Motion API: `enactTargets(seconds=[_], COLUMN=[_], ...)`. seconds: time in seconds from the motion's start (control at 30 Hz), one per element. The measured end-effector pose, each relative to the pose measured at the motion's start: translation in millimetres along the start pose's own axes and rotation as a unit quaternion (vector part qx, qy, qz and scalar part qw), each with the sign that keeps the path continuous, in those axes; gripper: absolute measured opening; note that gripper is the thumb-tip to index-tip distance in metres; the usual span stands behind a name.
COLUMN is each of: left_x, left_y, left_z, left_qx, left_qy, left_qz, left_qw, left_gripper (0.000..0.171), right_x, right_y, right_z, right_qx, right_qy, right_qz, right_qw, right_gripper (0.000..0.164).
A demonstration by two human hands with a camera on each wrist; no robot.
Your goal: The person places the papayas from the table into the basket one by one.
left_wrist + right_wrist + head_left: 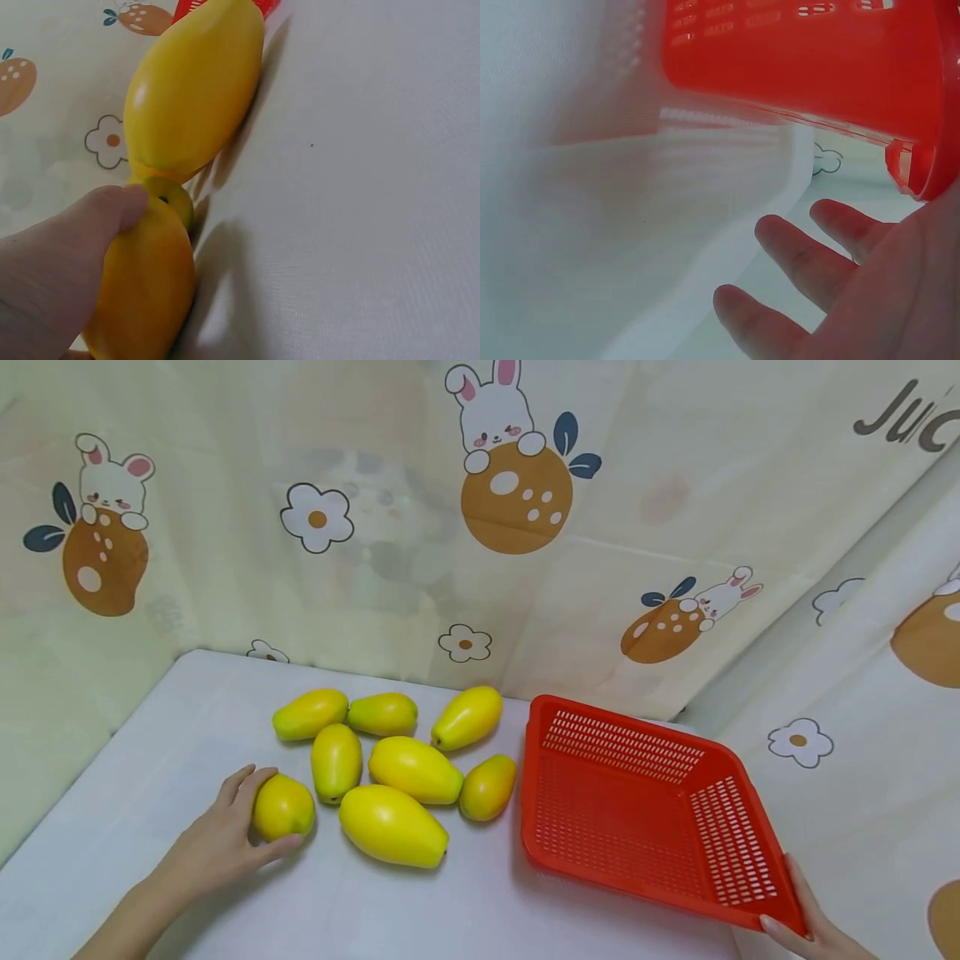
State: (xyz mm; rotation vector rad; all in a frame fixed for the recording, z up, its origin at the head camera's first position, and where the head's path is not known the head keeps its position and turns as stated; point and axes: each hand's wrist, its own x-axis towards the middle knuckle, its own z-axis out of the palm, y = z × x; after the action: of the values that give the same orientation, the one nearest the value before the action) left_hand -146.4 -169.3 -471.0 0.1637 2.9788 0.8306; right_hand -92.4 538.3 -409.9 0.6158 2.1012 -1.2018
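At the left of the head view, my left hand (217, 839) curls round a yellow mango (285, 810), its thumb at the near side. In the left wrist view, the thumb (112, 206) lies on that orange-yellow fruit, and a larger papaya (195, 90) shows just beyond. My right hand (813, 918) grips the near right corner of a red plastic basket (626, 885), thumb and a finger on either side of the corner. Seen from the right wrist, several other fingers (799, 255) stretch out below the basket wall. Nothing lies inside the basket.
Right of the left hand lie several yellow papaya-like fruits, among them a big front one (393, 827) and a far one (467, 718). A smaller orange-tinged fruit (487, 789) sits near the basket. A white table (187, 718) bears them; a printed curtain (375, 593) hangs behind.
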Motion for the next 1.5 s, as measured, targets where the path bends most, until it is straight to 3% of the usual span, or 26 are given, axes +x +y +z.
enactTargets(seconds=[0.33,0.63,1.0,1.17,1.5], left_x=[-4.6,-5.3,4.8,11.5,23.7], left_y=[-1.7,7.3,29.1,36.8,54.7], left_z=[-13.0,-24.1,-27.6,-28.5,-27.6], left_qx=[0.005,-0.011,-0.044,-0.059,-0.085], left_qy=[0.007,0.06,0.084,0.087,0.096], left_qz=[0.002,0.047,0.083,0.085,0.102], left_qw=[1.0,0.997,0.992,0.9909,0.9865], left_gripper=[0.1,0.093,0.092,0.093,0.094], right_x=[-2,-7,-8,-7,-10], right_y=[-11,-20,-12,-8,-18], right_z=[5,14,11,11,9], right_qx=[-0.056,-0.071,-0.058,-0.045,-0.034], right_qy=[0.008,0.011,0.004,0.004,-0.007], right_qz=[-0.011,-0.007,-0.008,-0.005,0.001], right_qw=[0.998,0.997,0.998,0.999,0.999], right_gripper=[0.095,0.095,0.094,0.095,0.094])
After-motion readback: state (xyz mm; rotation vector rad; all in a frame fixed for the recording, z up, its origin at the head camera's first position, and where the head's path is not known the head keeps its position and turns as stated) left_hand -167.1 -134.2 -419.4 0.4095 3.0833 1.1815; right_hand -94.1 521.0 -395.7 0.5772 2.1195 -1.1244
